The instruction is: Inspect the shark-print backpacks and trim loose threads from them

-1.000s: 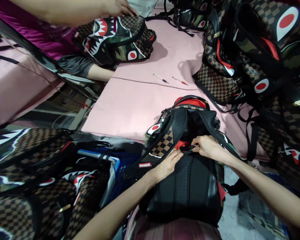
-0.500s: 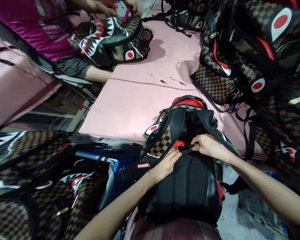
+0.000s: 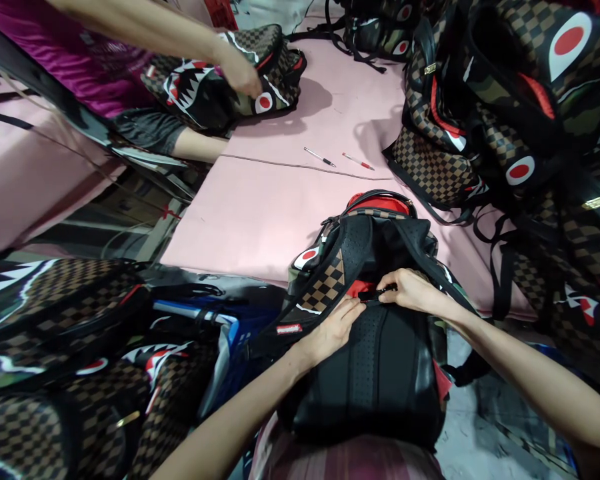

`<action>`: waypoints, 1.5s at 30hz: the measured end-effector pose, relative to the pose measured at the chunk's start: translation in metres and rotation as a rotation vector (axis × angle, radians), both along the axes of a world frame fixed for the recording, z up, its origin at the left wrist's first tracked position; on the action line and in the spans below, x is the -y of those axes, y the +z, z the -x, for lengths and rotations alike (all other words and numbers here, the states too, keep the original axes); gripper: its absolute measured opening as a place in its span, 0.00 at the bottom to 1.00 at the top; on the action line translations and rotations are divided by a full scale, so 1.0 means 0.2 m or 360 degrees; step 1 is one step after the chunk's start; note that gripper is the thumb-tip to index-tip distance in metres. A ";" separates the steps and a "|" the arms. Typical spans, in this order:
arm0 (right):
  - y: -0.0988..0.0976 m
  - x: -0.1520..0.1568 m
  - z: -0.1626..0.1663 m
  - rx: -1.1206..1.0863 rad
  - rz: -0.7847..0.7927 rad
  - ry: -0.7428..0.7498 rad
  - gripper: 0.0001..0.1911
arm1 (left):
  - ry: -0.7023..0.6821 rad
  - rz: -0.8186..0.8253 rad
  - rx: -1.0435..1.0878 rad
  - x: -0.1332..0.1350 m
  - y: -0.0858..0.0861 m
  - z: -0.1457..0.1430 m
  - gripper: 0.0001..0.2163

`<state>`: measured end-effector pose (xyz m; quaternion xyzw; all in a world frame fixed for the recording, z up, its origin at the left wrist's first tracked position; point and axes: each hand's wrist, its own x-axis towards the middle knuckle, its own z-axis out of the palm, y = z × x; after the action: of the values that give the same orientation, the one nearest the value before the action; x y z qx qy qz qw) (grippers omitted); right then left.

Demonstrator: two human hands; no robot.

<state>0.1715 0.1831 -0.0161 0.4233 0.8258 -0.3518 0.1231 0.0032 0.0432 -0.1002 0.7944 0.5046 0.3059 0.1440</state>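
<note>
One backpack lies back panel up at the near edge of the bench, long axis running near to far, top pointing far. Its top pocket gapes and shows red lining; contents cannot be told. Right hand: fingers pinched tight on a black zip pull at the panel's top. Left hand: fingers extended, pressing the panel alongside, gripping nothing. Two pens lie farther off.

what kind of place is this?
Probably a bag factory's finishing or inspection line: piles of identical shark-print backpacks, a pink worktable, a co-worker's hand on the far backpack, the right hand pinching the near backpack.
</note>
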 end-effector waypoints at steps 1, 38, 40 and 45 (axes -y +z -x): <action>0.00 0.00 -0.01 -0.0069 0.0064 -0.0059 0.10 | 0.0026 -0.0001 0.0020 0.00 0.01 0.00 0.17; -0.15 0.13 -0.21 -0.0582 -0.0886 0.0519 0.06 | -0.0108 0.0093 -0.0408 -0.31 0.17 -0.03 0.06; -0.11 0.11 -0.22 -0.0574 -0.0749 0.0335 0.11 | -0.0073 0.0095 -0.0355 -0.31 0.17 -0.04 0.07; 0.01 0.08 -0.20 -0.0333 -0.0531 0.0002 0.13 | -0.0015 0.0063 -0.0329 -0.31 0.16 -0.04 0.08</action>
<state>0.2110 0.1664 -0.0144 0.3984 0.8812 -0.2520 -0.0351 0.0115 0.1050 -0.0674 0.8210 0.5191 0.2117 0.1083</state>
